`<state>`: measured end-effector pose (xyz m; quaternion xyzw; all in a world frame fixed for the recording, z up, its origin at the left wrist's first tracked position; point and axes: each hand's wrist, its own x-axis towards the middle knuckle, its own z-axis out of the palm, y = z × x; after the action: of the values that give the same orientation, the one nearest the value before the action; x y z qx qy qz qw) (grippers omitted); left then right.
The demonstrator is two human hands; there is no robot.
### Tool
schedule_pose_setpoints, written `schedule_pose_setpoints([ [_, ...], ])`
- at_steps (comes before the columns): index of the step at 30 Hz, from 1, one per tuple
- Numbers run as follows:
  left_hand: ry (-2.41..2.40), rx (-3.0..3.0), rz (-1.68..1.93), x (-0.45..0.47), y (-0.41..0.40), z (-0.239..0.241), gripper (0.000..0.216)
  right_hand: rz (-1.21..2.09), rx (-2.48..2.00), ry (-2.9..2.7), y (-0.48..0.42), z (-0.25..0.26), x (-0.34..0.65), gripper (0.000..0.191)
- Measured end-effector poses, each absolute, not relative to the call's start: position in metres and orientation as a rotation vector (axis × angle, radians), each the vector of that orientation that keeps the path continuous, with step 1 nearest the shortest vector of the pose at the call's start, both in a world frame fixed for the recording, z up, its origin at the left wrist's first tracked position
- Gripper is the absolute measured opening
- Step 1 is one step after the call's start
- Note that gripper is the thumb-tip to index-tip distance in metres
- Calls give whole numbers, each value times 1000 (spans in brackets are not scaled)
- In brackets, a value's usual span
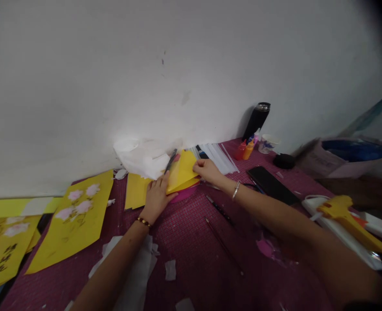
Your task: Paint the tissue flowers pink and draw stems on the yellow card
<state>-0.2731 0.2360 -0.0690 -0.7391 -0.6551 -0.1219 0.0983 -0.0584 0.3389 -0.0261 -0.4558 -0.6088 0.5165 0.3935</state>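
Observation:
My right hand (207, 170) pinches the right edge of a yellow paper sheet (184, 169), which is lifted and bent above other coloured sheets. My left hand (156, 196) lies with fingers stretched out over the yellow paper stack (135, 190), its thumb near the lifted sheet's lower edge. A dark pen or knife (170, 160) shows just beyond the left fingertips; its exact kind is unclear. Under the lifted sheet, a pink piece (184, 194) peeks out. Crumpled white paper or plastic (142, 157) sits behind the left hand.
Left lie yellow sheets with pink flowers (77, 216). White strips (218, 157), paint bottles (248, 150), a paper cup (267, 144) and a black thermos (257, 121) stand toward the wall. Brushes (225, 246), a phone (273, 185) and a yellow glue gun (349, 220) lie rightward.

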Motion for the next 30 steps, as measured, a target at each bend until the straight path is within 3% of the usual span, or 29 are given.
schedule_pose_setpoints([
  [13,-2020,-2087,-346,-266,230,-56,80,1151,-1117,-1476,330,27,4,11],
  [20,-2190,-2141,-385,-253,211,-27,87,672,-856,-1634,265,105,42,15],
  [25,-2226,-2443,-544,-211,134,12,47,437,-706,-1772,212,131,48,15],
  [27,-2131,-2776,-612,-186,94,18,42,361,-603,-1853,187,132,48,15],
  [28,-2061,-3043,-755,-174,76,18,53,329,-535,-1901,173,131,49,14],
  [30,-1758,-3629,-1526,-156,47,15,88,287,-369,-2011,142,128,52,13],
])
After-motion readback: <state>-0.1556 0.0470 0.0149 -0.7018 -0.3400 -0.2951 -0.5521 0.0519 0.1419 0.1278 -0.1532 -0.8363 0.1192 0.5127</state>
